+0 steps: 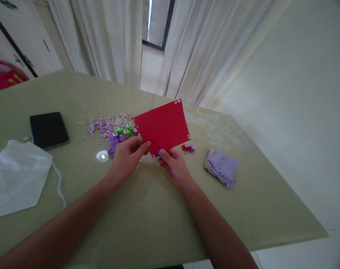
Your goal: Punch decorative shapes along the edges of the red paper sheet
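A red sheet of paper is held up over the table, tilted, with small cut-out shapes at its right corners and along its left edge. My left hand pinches its lower left edge between thumb and fingers. At the bottom corner, my right hand grips a small purple paper punch, mostly covered by the fingers. Behind my left hand lies a cluster of purple and green punches with eye-like knobs. To the right of the sheet, a red punch and a purple punch lie side by side.
A heap of colourful paper bits spreads behind the punches. On the left are a dark tablet and a white face mask. A stack of punched lilac papers lies right. A clear round disc sits near my left wrist.
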Demonstrator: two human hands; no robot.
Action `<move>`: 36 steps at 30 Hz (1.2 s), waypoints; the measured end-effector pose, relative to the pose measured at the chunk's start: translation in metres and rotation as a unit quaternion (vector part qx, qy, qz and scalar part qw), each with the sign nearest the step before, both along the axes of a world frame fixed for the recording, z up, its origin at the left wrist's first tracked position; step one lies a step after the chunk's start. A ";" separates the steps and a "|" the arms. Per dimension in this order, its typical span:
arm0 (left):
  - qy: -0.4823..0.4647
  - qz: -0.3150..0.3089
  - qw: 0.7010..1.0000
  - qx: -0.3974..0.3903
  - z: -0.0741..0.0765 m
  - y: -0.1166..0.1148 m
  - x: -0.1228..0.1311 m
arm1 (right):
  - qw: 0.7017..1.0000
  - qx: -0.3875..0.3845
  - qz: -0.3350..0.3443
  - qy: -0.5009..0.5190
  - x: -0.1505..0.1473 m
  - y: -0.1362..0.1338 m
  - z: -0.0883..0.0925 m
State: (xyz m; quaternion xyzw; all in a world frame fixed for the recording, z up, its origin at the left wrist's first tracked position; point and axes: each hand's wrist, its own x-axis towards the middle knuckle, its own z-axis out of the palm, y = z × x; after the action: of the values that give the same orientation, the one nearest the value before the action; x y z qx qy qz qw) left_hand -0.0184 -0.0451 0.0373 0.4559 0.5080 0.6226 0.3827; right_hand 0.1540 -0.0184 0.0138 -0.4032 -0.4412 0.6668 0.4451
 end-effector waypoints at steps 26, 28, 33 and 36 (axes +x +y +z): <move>0.023 -0.006 1.000 0.008 0.001 0.001 0.000 | 1.000 0.014 0.011 -0.024 -0.001 -0.003 0.000; 0.025 -0.007 1.000 0.008 0.001 0.000 0.000 | 1.000 0.016 0.010 -0.025 0.000 -0.003 -0.001; 0.023 -0.011 1.000 0.006 0.002 -0.001 0.001 | 1.000 0.019 0.008 -0.023 -0.001 -0.002 -0.004; 0.014 -0.015 1.000 0.008 0.000 -0.001 0.003 | 1.000 0.020 0.006 -0.019 -0.003 -0.003 -0.004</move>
State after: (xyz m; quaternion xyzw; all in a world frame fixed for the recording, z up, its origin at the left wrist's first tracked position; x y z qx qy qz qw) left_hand -0.0154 -0.0463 0.0375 0.4748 0.5015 0.6147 0.3811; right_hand 0.1513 -0.0213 0.0102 -0.4039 -0.4654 0.6525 0.4410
